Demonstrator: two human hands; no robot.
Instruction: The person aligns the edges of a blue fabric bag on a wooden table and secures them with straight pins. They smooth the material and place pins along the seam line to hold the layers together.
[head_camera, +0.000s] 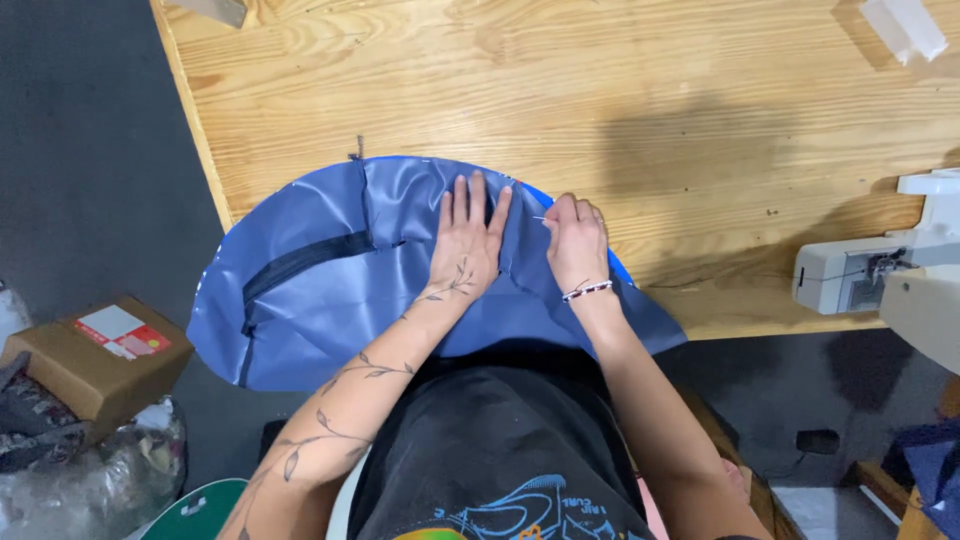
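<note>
Blue fabric held flat at the near edge of a wooden table.

Left hand (467, 245) lies open, fingers spread, pressing the blue fabric (330, 290) (a dark zipper (300, 262) runs across its left part), which drapes over the table (500, 90) edge. Right hand (576, 245) is closed, pinching what looks like a pin at a fold beside the left fingertips. Risk: the slick cloth could slide under the flat palm, shifting the fold; the point sits close to the fingers. Sewing machine (880, 275) stands to the right.
</note>
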